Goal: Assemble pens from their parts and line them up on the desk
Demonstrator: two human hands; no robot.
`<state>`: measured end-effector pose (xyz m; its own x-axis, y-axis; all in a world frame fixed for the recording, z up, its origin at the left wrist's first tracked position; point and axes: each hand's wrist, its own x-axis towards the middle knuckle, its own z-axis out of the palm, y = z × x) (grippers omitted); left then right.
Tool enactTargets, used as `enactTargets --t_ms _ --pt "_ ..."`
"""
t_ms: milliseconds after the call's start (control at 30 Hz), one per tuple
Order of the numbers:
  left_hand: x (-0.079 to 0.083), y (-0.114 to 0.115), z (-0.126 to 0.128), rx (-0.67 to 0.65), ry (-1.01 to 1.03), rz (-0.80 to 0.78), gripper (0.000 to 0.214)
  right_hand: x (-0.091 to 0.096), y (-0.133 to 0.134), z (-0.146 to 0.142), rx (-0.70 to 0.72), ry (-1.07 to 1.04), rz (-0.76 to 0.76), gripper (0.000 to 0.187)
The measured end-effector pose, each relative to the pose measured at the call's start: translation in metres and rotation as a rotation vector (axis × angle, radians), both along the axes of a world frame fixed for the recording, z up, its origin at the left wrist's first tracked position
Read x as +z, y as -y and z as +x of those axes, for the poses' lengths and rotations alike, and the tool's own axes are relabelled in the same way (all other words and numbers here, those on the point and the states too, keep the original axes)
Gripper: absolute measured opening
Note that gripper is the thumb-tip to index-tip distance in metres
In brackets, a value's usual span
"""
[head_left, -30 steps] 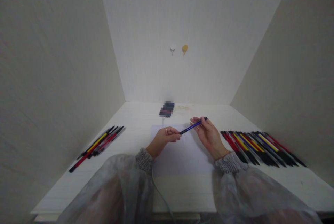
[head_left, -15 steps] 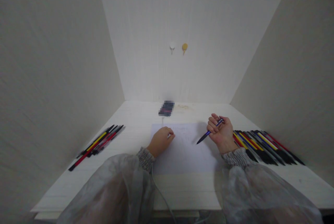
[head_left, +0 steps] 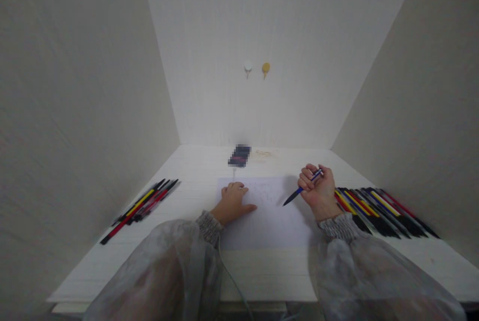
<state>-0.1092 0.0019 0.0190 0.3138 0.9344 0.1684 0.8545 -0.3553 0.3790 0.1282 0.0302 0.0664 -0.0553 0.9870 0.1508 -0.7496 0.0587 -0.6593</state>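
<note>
A blue pen point(head_left: 297, 193) with a dark tip end slants down to the left out of my right hand point(head_left: 317, 191), whose fingers are curled round it with the palm side turned up. Its tip hangs over a white sheet of paper point(head_left: 273, 231); I cannot tell whether it touches. Faint marks show on the upper part of the sheet. My left hand point(head_left: 232, 203) lies palm down on the sheet's left side, thumb stretched out to the right and fingers apart, holding nothing.
Several pens point(head_left: 381, 211) lie in a row right of my right hand. A smaller bunch of pens point(head_left: 140, 208) lies at the left. Behind the paper is a blurred dark device point(head_left: 239, 156) with a cable. Two hooks, one yellow point(head_left: 266, 67), hang on the back wall.
My left hand has opened from a loose pinch, its thumb now spread away from the fingers over the paper. The right hand and pen stay nearly where they were.
</note>
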Motion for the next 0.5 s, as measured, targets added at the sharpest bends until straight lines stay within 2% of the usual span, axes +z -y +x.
enactTargets --t_ms 133,267,333,500 --pt "0.001 0.001 0.000 0.000 -0.024 -0.008 0.059 -0.001 0.000 -0.004 0.003 -0.005 0.009 0.030" --pt "0.002 0.001 0.001 0.005 -0.023 -0.015 0.059 0.001 -0.001 -0.010 -0.079 0.061 0.056 0.027" --pt "0.002 0.000 0.001 0.005 -0.023 -0.023 0.059 0.001 -0.001 -0.013 -0.074 0.108 0.057 0.029" --pt "0.002 0.000 0.002 0.021 -0.015 -0.028 0.060 -0.007 0.004 -0.025 0.069 0.446 0.024 0.048"
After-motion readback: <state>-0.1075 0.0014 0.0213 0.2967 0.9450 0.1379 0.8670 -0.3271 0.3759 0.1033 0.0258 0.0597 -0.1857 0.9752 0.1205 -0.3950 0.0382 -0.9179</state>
